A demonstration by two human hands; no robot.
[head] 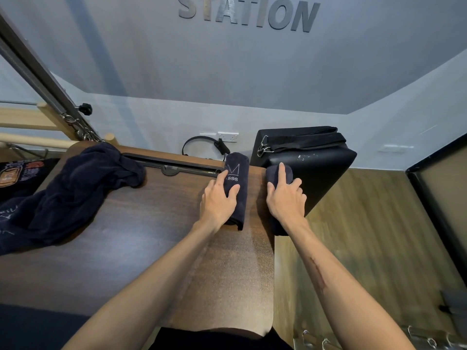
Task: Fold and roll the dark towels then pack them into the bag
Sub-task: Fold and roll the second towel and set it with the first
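Observation:
Two rolled dark towels lie side by side near the right end of the brown table (141, 238). My left hand (219, 201) rests on the left roll (238, 178), which shows white lettering, with fingers curled over its side. My right hand (285, 198) lies over the right roll (276, 176) at the table's right edge, index finger stretched along its top and the other fingers wrapped round it. A heap of unfolded dark towels (68, 193) sits at the table's left. The bag cannot be told for sure.
A black padded box (318, 168) with a strap and metal clips on top stands on the wooden floor just right of the table. A black slot runs along the table's far edge (171, 165). A printed dark cloth (17, 173) lies far left.

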